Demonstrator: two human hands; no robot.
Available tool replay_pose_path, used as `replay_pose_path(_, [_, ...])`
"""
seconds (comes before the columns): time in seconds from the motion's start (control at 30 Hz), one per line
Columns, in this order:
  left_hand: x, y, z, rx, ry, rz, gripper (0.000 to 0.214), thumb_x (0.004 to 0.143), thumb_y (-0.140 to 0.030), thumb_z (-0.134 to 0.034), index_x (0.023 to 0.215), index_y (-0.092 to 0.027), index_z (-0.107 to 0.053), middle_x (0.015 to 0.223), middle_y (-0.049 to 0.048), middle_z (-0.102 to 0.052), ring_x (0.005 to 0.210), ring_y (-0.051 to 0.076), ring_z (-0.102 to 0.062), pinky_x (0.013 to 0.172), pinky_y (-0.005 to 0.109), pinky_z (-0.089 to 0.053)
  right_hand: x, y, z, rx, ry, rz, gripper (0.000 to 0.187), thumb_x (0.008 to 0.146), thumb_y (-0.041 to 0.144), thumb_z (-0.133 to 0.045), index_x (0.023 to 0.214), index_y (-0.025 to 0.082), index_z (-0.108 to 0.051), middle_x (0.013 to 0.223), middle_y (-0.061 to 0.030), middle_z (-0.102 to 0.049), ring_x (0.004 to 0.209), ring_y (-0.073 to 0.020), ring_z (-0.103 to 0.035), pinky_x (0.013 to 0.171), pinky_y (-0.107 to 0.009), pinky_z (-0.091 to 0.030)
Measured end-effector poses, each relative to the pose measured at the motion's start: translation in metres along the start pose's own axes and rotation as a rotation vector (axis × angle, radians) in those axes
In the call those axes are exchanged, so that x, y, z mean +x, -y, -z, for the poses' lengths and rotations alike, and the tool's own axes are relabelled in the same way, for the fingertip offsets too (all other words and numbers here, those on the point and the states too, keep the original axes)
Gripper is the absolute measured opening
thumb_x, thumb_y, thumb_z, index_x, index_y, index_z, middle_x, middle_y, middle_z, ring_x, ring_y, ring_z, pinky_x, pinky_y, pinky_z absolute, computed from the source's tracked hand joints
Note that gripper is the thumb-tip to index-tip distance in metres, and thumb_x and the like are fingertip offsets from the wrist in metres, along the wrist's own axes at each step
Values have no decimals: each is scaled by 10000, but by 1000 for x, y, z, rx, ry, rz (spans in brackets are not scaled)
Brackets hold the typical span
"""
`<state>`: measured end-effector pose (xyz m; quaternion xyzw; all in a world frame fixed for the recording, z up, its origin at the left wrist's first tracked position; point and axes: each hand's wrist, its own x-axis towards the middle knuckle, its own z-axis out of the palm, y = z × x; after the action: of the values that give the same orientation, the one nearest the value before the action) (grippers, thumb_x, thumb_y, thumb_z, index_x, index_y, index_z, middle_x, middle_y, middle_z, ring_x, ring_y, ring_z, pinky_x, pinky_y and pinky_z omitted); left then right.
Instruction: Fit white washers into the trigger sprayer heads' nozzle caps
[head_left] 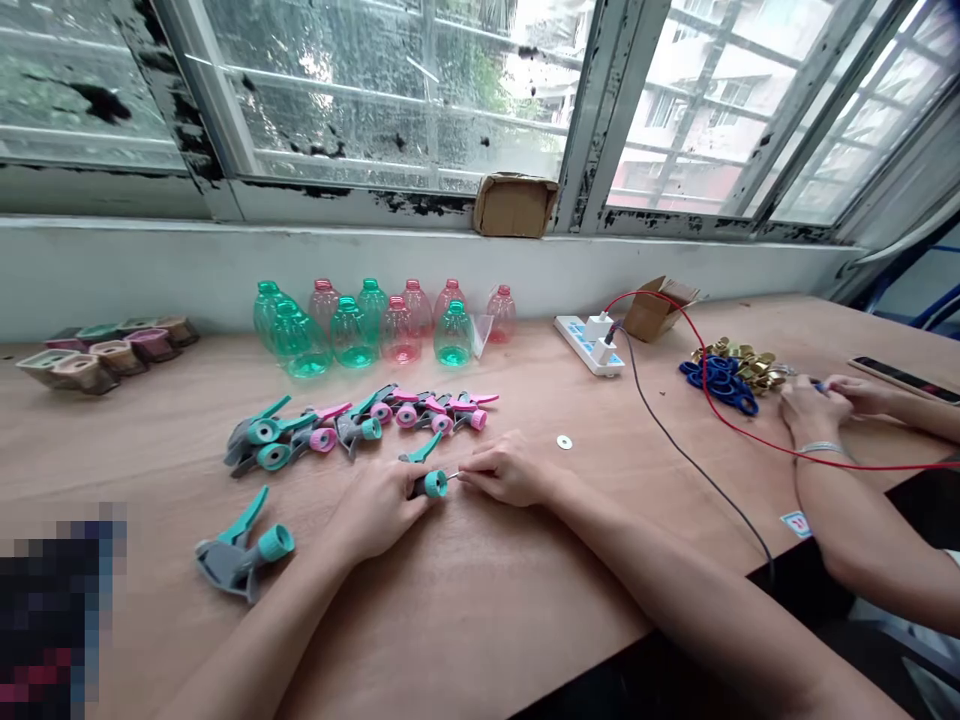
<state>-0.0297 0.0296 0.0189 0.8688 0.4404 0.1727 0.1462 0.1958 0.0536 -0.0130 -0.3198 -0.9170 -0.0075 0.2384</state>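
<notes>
Five pink plastic bottles (400, 330), about six green ones (352, 335). Roughly five pink-collared trigger sprayers (322, 440), five teal-collared ones (274, 543). One thin metal pin (453, 476), one metal washer (564, 441). About eight small square cups (75, 372). One power strip (589, 345), two white plugs (600, 327). One cardboard box (514, 205) on the windowsill (300, 205), another (652, 310) on the worktop (525, 560). One phone (904, 380).

From here I see a teal cap on the dark sprayer nozzle (433, 484), and grey trigger sprayers (238, 565) with teal levers and pink or teal caps. Behind them stand green and pink plastic bottles (352, 335). Blue rings (718, 385) lie beside gold caps (739, 362), and a red cable (750, 432) crosses the tan wood table (480, 620).
</notes>
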Motion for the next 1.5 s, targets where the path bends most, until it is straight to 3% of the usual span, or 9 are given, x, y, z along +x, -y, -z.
replay_pose_path(0.23, [-2,1,2,2,45,31,198,813,-260,-539,778,-179,-717,556,-27,-530,531,106,-456,503,218,-272,1,-1,-4,137,-21,56,352,941,282,-502,614,178,-585,585,22,-593,543,-77,-472,558,-203,-280])
replay_pose_path(0.3, [-3,1,2,44,-12,13,187,799,-268,-559,798,-194,-731,685,4,-608,632,131,-542,568,217,-362,0,0,-4,138,-26,36,338,935,279,-509,622,180,-591,600,20,-607,549,-80,-483,563,-206,-287])
replay_pose_path(0.4, [-6,3,1,104,-122,-40,201,775,-261,-586,901,-230,-740,1063,57,-649,881,195,-623,751,261,-465,-2,2,-5,154,-42,0,296,935,284,-510,685,192,-639,649,14,-645,576,-88,-517,579,-205,-313])
replay_pose_path(0.5, [-7,7,-3,64,-120,-104,276,795,-223,-566,1033,-242,-703,1204,51,-635,989,209,-635,841,276,-490,-3,3,-6,202,-49,8,238,939,283,-511,802,208,-690,728,4,-690,633,-94,-571,606,-198,-345])
replay_pose_path(0.77, [-6,18,-14,60,-71,-206,422,866,-183,-507,1265,-297,-585,1130,32,-669,924,179,-655,761,252,-505,-3,8,-4,194,-27,-26,259,939,298,-520,785,217,-712,766,-11,-726,657,-113,-612,595,-217,-348])
replay_pose_path(0.9, [-7,21,-16,-15,-59,-221,429,865,-162,-506,1261,-310,-577,1174,26,-634,979,169,-632,804,247,-500,-5,8,-1,209,-49,-83,194,925,291,-546,1011,259,-717,888,-13,-744,718,-130,-637,612,-224,-361])
replay_pose_path(1.03, [-9,18,-15,-54,-61,-166,401,861,-158,-514,1239,-281,-573,1125,25,-647,929,162,-631,784,250,-492,-10,1,6,160,-14,-90,191,917,332,-556,960,250,-723,760,-7,-712,656,-128,-604,607,-230,-353])
replay_pose_path(1.27, [-10,15,-16,-84,-99,-118,394,830,-121,-544,1192,-271,-589,1023,3,-664,849,149,-618,772,246,-469,-20,-9,16,-40,-202,22,211,926,367,-538,924,240,-706,785,-5,-691,672,-115,-585,615,-256,-330])
replay_pose_path(1.5, [-9,14,-15,-89,-98,-128,388,818,-117,-554,1174,-259,-615,1040,19,-674,903,165,-623,801,255,-471,-10,6,14,-247,-209,178,260,963,341,-488,848,236,-696,693,18,-665,655,-112,-554,574,-274,-282])
